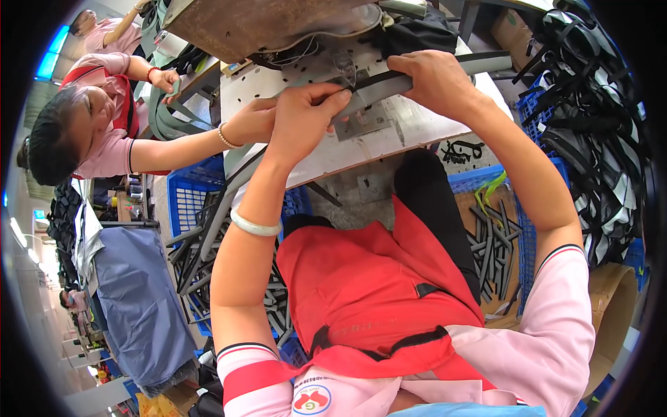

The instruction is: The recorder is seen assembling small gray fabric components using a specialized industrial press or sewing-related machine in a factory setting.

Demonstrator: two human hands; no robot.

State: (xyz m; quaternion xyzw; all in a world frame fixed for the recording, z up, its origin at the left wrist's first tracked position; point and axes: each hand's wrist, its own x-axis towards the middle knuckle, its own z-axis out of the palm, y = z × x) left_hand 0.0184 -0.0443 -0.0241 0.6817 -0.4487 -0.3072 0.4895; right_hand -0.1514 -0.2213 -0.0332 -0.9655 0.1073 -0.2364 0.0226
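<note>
A grey padded strip (382,88) with a black edge lies across the white work table (316,156), under the sewing machine head (257,28). Thumb and forefinger of my left hand (306,115) pinch its left part close to the presser foot (344,66). My right hand (438,80) grips the same strip farther right, fingers over the top; its free end sticks out past this hand. A metal plate (358,124) shows just below the strip. Behind my left wrist reaches a co-worker's hand (253,121), its fingertips partly hidden.
Blue crates with grey and black strips stand low at the left (184,198) and right (531,257). Black straps (590,125) pile up at far right, near a cardboard roll (611,320). A co-worker (104,132) leans in from the left. Small black scraps dot the tabletop.
</note>
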